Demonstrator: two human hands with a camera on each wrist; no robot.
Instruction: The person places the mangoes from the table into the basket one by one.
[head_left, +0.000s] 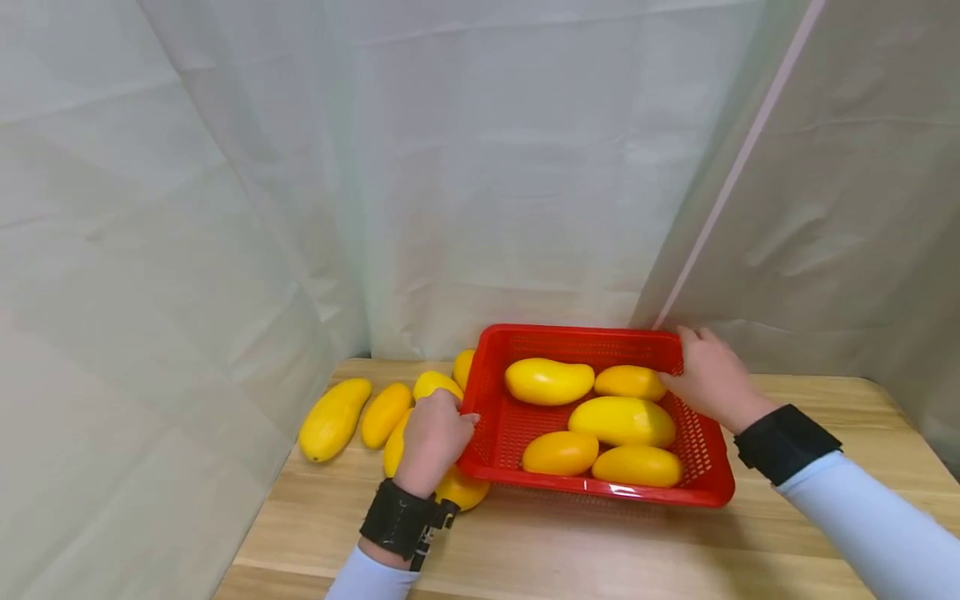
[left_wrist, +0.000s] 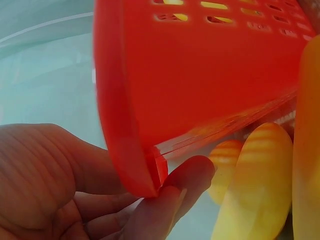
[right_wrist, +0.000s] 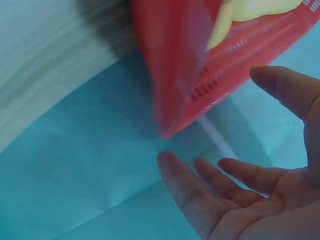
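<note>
Red basket (head_left: 697, 433) sits mid-worktop toward the back edge, w/ five mangoes (head_left: 622, 421) in it. Left hand (head_left: 431, 442) is at its left rim, fingers (left_wrist: 185, 182) curled under the lip, so it's gripping. Right hand (head_left: 712, 379) is at the back-right corner, fingers (right_wrist: 195, 195) spread and loose; from the wrist view it's apart from the wall, not holding. Risk as I see it: lift w/ one side only and the basket tips and fruit rolls out. Loose mangoes (head_left: 333, 417) by the left edge could also get knocked off.
</note>
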